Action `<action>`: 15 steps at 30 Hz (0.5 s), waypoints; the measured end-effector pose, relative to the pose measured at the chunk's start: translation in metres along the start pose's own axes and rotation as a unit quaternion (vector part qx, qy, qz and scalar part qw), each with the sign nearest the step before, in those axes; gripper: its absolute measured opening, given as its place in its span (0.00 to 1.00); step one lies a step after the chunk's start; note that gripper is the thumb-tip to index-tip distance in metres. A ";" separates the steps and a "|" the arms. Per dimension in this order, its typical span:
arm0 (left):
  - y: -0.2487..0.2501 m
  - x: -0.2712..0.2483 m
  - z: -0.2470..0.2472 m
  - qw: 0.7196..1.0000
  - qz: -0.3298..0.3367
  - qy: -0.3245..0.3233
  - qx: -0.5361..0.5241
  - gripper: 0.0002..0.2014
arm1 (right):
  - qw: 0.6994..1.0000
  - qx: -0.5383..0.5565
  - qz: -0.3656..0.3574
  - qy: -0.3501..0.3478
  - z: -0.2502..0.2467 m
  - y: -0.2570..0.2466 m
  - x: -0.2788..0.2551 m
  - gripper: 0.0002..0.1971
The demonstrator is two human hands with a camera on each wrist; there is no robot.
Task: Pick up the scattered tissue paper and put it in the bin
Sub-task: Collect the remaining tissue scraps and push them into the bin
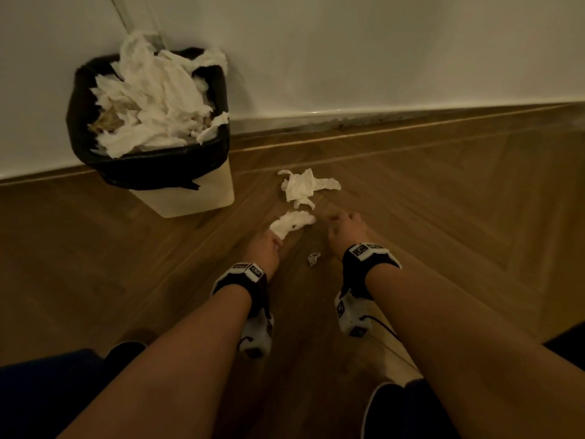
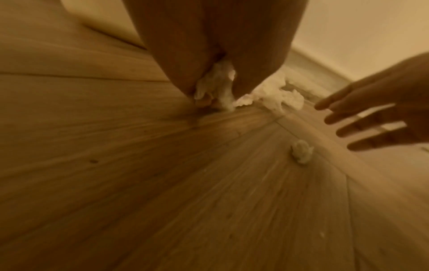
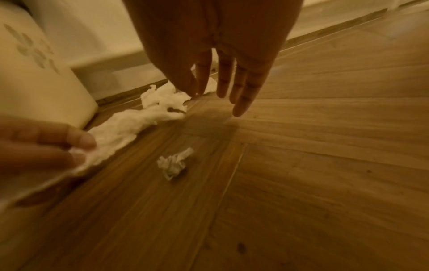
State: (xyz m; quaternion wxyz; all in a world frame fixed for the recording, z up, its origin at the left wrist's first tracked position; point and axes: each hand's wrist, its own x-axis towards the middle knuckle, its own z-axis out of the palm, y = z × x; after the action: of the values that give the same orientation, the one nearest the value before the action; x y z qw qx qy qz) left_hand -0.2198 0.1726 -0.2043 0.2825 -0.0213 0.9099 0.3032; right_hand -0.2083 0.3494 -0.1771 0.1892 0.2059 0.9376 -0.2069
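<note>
My left hand (image 1: 264, 245) pinches one end of a long white tissue (image 1: 292, 223) just above the wooden floor; its fingers (image 2: 209, 88) close round the paper. My right hand (image 1: 345, 228) hovers open beside it, fingers (image 3: 241, 91) straight and spread, holding nothing. A larger crumpled tissue (image 1: 304, 186) lies on the floor beyond both hands. A small tissue ball (image 1: 314, 258) sits between my wrists and shows as the small tissue ball (image 3: 174, 165) in the right wrist view. The cream bin (image 1: 190, 198) with a black liner stands at the back left, heaped with tissues.
A white wall and skirting board (image 1: 380, 117) run behind the bin and the tissues. My dark shoes (image 1: 389, 407) and knees are at the bottom edge. Bare herringbone wooden floor (image 1: 459, 217) stretches to the right.
</note>
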 end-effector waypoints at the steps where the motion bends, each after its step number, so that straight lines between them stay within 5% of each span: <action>1: -0.003 -0.004 0.000 0.998 -0.015 0.030 -0.048 0.12 | 1.000 0.000 -0.018 0.007 0.003 -0.001 -0.001 0.21; 9: -0.006 -0.003 -0.012 0.984 -0.109 0.058 -0.125 0.27 | 0.986 -0.050 -0.083 -0.136 0.032 -0.015 -0.014 0.31; 12: -0.012 -0.004 -0.018 0.984 -0.091 0.074 -0.137 0.14 | 0.981 -0.093 -0.098 -0.141 0.039 -0.018 -0.020 0.18; 15: -0.018 -0.009 -0.024 0.971 -0.090 0.084 -0.205 0.07 | 0.983 -0.089 -0.066 -0.143 0.036 -0.021 -0.024 0.15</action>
State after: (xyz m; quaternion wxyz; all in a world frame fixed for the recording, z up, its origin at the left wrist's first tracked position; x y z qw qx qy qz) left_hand -0.2209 0.1431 -0.1937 0.2210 -0.1856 0.8430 0.4540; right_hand -0.1877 0.3080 -0.1900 0.3248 0.0942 0.9271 -0.1614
